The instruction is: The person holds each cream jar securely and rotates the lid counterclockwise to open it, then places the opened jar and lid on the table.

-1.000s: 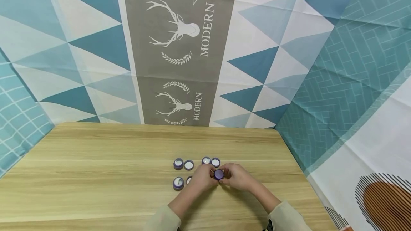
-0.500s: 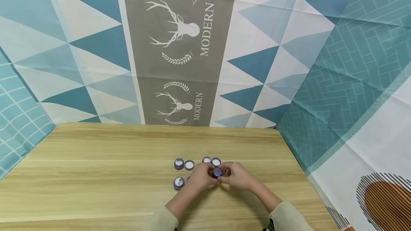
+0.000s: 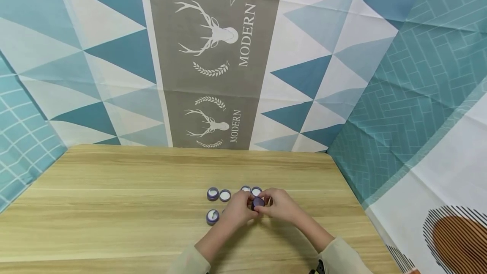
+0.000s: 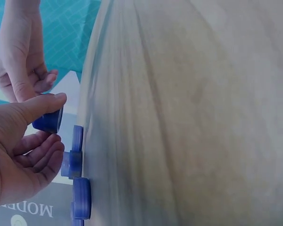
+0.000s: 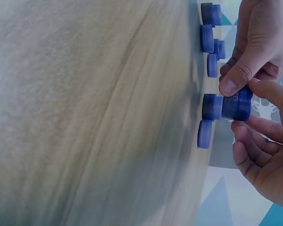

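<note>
Both hands meet at a small dark purple cosmetic jar (image 3: 258, 202), held above the table with its flat round end facing up toward the head camera. My left hand (image 3: 237, 209) grips it from the left, its thumb along the side in both wrist views. From the right, my right hand (image 3: 279, 204) pinches the same jar (image 5: 238, 104) with thumb and index finger near its outer end. In the left wrist view, the left hand (image 4: 26, 150) partly covers the jar (image 4: 48, 121), and the right hand (image 4: 23, 61) reaches in behind it.
On the wooden table (image 3: 125, 206), opened purple jars stand at back left (image 3: 212, 193) and front left (image 3: 212, 216). A white-lined round lid (image 3: 225, 195) lies beside the back one. Another jar (image 3: 245, 189) and lid (image 3: 256, 191) sit just beyond my hands. Patterned cloth (image 3: 205, 75) hangs behind.
The held jar has moved slightly away from me and tilted a little. My right thumb has shifted over its near side. The jars and lids on the table stay put.
</note>
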The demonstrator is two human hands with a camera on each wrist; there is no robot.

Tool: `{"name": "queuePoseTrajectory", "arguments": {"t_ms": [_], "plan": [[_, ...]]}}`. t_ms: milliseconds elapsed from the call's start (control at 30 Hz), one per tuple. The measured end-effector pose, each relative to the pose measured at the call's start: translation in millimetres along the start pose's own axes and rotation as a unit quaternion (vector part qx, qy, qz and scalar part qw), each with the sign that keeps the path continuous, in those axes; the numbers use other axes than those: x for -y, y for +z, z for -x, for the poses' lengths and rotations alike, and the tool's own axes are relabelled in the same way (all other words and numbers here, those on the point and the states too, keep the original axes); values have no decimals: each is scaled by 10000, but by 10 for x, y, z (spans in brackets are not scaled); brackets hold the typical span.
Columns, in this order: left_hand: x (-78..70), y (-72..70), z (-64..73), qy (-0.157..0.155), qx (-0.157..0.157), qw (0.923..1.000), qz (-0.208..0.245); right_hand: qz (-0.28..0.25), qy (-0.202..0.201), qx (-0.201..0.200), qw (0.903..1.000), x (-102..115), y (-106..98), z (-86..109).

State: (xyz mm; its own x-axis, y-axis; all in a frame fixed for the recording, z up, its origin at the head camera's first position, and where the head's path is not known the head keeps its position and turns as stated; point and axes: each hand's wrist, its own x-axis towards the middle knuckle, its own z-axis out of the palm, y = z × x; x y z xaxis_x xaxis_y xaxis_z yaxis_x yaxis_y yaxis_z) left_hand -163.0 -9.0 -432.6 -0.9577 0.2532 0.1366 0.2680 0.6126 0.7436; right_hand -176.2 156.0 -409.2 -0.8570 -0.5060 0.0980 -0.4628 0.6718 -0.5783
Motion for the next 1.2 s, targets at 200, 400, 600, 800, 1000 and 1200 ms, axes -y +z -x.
{"name": "queuePoseTrajectory", "arguments": {"t_ms": [200,400,600,800,1000,1200], "plan": [[-44,-36,56,203,-144,9996,-150,187,-337,86,9992,37,-78,17],[-99,-121,137,208,-68,9997,-93,217,-577,289,9977,117,-167,38],[-107,-171,166,394,-86,9992,-22,424,-792,335,9954,177,-205,42],[-99,-189,177,588,-204,9981,-21,455,-722,397,9956,239,-241,63],[-124,-213,172,344,-306,9989,74,222,-209,-12,9995,269,-257,54],[-139,-223,179,404,-352,9984,-170,395,-457,162,9980,283,-265,40]]}}
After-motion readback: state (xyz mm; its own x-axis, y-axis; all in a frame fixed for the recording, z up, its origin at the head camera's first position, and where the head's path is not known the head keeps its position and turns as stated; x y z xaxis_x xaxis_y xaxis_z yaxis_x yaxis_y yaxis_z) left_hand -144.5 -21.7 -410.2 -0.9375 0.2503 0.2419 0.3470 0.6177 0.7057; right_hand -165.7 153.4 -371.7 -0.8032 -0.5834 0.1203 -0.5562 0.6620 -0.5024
